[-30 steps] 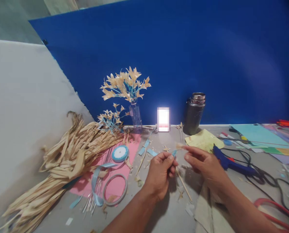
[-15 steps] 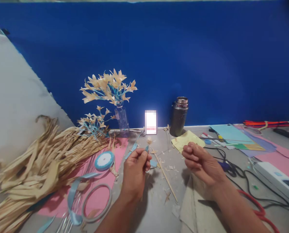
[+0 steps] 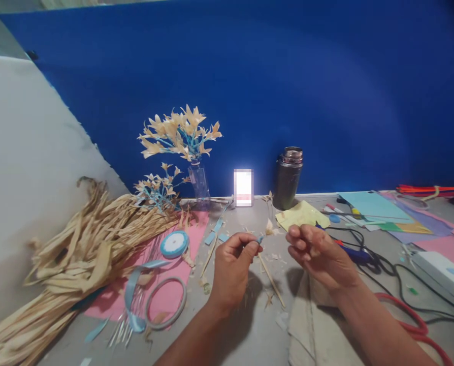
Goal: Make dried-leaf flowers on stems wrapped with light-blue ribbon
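My left hand (image 3: 232, 269) is closed in a pinch on a small craft flower. Its pale, husk-coloured bloom (image 3: 269, 228) points up and to the right, and a light blue wrapping (image 3: 260, 239) shows at the fingertips. To the right, apart from the flower, my right hand (image 3: 322, 256) is raised with its fingers curled and thumb tucked in; anything between them is too small to make out. A thin wooden stick (image 3: 271, 281) lies on the table below and between the hands. Blue ribbon pieces (image 3: 215, 232) lie beyond my left hand.
Dried corn husks (image 3: 93, 249) pile up at left beside a blue ribbon roll (image 3: 174, 244), a tape ring (image 3: 148, 304) and wire stems. Behind stand a bottle of husk flowers (image 3: 198, 183), a bright screen (image 3: 244, 188) and a dark flask (image 3: 288, 178). Cables and a power strip (image 3: 442, 274) lie right.
My left hand has moved right, closer to my right hand, and the flower has tipped from upright toward the right. My right hand's fingers stay curled. The whole view has shifted slightly.
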{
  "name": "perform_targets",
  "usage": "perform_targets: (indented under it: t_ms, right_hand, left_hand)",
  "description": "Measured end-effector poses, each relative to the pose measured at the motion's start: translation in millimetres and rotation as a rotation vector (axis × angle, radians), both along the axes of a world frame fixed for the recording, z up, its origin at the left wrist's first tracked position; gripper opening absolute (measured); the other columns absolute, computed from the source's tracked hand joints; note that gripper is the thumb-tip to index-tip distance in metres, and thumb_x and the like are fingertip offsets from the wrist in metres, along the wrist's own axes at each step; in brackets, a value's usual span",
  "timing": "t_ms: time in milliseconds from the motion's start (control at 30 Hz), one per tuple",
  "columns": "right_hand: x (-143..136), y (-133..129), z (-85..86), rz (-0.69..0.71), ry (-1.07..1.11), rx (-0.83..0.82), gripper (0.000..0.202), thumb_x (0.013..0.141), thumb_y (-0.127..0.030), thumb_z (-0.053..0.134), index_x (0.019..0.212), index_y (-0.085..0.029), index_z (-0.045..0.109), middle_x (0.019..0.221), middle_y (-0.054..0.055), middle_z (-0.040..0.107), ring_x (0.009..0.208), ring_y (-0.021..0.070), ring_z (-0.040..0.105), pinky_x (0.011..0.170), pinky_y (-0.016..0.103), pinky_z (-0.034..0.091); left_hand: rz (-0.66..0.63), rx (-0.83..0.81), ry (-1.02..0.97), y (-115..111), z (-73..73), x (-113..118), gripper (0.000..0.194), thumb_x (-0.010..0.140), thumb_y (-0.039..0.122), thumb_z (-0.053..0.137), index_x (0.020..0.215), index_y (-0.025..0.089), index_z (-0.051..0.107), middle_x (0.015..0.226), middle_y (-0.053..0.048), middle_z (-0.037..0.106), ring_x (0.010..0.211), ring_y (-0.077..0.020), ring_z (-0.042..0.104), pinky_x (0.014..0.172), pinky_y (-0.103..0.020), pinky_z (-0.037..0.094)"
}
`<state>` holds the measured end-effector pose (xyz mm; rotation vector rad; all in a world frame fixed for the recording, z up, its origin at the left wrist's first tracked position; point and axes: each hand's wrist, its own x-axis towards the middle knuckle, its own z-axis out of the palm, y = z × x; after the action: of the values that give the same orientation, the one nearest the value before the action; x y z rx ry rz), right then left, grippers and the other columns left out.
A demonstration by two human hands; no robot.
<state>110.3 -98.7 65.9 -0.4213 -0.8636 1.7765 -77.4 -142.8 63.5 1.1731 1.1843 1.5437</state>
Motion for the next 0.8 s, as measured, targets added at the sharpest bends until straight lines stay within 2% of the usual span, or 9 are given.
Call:
perform_targets:
  t_ms: [100, 267, 333, 433, 567, 633, 700, 733, 800]
  right_hand:
    - [2, 4, -0.6, -0.063, -0.035, -0.017, 0.037, 0.066, -0.028, 0.089, 0.062, -0.017, 0.055, 0.067, -0.003, 0.052, 0.051, 0.004, 0.039, 0.046, 0.016, 0.033]
    - [3, 9, -2.7, -0.171, -0.173, -0.023, 0.032, 0.071, -0.031, 0.085, 0.069, -0.019, 0.056, 0.059, -0.005, 0.055, 0.041, 0.0018, 0.038, 0.042, 0.015, 0.028]
    - [2, 8, -3.4, -0.175, -0.221, -0.028, 0.025, 0.075, -0.033, 0.082, 0.084, -0.022, 0.062, 0.055, -0.007, 0.054, 0.037, 0.0017, 0.034, 0.039, 0.015, 0.025]
    - [0, 6, -6.5, -0.141, -0.29, -0.006, 0.036, 0.081, -0.037, 0.078, 0.111, -0.024, 0.065, 0.049, -0.009, 0.048, 0.034, 0.0014, 0.027, 0.038, 0.015, 0.02]
    - [-1, 6, -14.3, -0.198, -0.373, 0.059, 0.033, 0.087, -0.047, 0.069, 0.105, -0.02, 0.07, 0.039, -0.012, 0.033, 0.033, 0.0039, 0.023, 0.038, 0.019, 0.025]
    - [1, 9, -17.0, -0.229, -0.52, 0.158, 0.035, 0.082, -0.047, 0.074, 0.107, -0.021, 0.072, 0.051, -0.005, 0.053, 0.043, 0.0086, 0.043, 0.044, 0.022, 0.038]
    - [4, 11, -18.0, -0.243, -0.7, 0.282, 0.047, 0.073, -0.042, 0.082, 0.116, -0.025, 0.07, 0.09, 0.005, 0.07, 0.074, 0.0174, 0.063, 0.064, 0.029, 0.052]
    - [5, 12, -18.1, -0.238, -0.768, 0.324, 0.051, 0.071, -0.041, 0.084, 0.118, -0.026, 0.069, 0.107, 0.007, 0.069, 0.09, 0.0213, 0.064, 0.074, 0.033, 0.053]
    - [7, 12, -17.8, -0.211, -0.805, 0.352, 0.053, 0.071, -0.042, 0.083, 0.119, -0.027, 0.067, 0.118, 0.008, 0.065, 0.102, 0.0249, 0.061, 0.082, 0.036, 0.052]
  left_hand:
    - [0.088, 0.26, 0.275, -5, 2.4, -2, 0.008, 0.085, 0.017, 0.065, 0.08, 0.017, 0.07, 0.075, -0.002, 0.068, 0.073, -0.0135, 0.061, 0.068, -0.026, 0.046]
    - [0.24, 0.74, 0.633, -9, 1.1, -4, 0.015, 0.088, 0.004, 0.06, 0.091, 0.016, 0.068, 0.081, -0.004, 0.067, 0.078, -0.0146, 0.059, 0.071, -0.028, 0.048]
    - [0.269, 0.827, 0.708, -10, -0.2, -4, 0.019, 0.086, 0.001, 0.06, 0.096, 0.016, 0.067, 0.081, -0.005, 0.066, 0.077, -0.0155, 0.058, 0.07, -0.029, 0.048]
    - [0.292, 0.878, 0.808, -11, -2.2, -4, 0.024, 0.084, -0.001, 0.06, 0.101, 0.015, 0.066, 0.082, -0.006, 0.066, 0.077, -0.0167, 0.057, 0.069, -0.031, 0.047]
    - [0.317, 0.876, 0.86, -11, -4.2, -6, 0.026, 0.084, -0.001, 0.059, 0.103, 0.016, 0.066, 0.082, -0.006, 0.067, 0.077, -0.0174, 0.056, 0.068, -0.032, 0.046]
    - [0.325, 0.875, 0.862, -11, -4.2, -7, 0.026, 0.084, 0.0, 0.06, 0.104, 0.016, 0.066, 0.083, -0.006, 0.068, 0.077, -0.0175, 0.055, 0.068, -0.032, 0.046]
    - [0.33, 0.878, 0.867, -10, -3.3, -7, 0.026, 0.084, 0.001, 0.06, 0.104, 0.016, 0.066, 0.082, -0.006, 0.068, 0.077, -0.0175, 0.055, 0.067, -0.032, 0.046]
    - [0.336, 0.879, 0.87, -10, -2.6, -7, 0.025, 0.085, 0.001, 0.06, 0.104, 0.016, 0.067, 0.081, -0.006, 0.068, 0.076, -0.0174, 0.054, 0.067, -0.032, 0.046]
    - [0.354, 0.876, 0.885, -10, -1.6, -7, 0.024, 0.086, 0.002, 0.059, 0.103, 0.016, 0.067, 0.08, -0.006, 0.068, 0.075, -0.0174, 0.054, 0.066, -0.032, 0.045]
